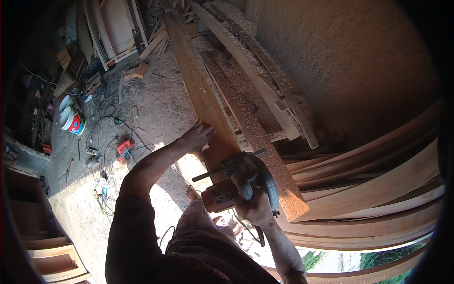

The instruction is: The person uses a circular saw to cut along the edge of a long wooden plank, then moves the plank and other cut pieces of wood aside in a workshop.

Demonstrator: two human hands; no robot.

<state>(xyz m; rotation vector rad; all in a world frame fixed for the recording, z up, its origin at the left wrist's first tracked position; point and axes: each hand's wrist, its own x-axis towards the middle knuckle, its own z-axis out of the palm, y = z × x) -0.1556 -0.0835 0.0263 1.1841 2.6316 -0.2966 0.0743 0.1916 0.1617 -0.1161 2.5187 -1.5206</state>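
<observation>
Two arms (153,165) extend: right grip (254,207) clasping saw (231,182), left grip (199,136) (seemingly flat) on plank (198,85).

There are two hands (197,136) (255,207) — one dark saw (242,183), two buckets (74,123) (65,103).

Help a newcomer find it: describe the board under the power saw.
Left of the rough wall at upper right lie several long boards. Pick the board with the left hand at its left edge and the power saw, held by the right hand, toward its near end. Its face looks mostly bare, unlike the speckled board to its right.
</observation>
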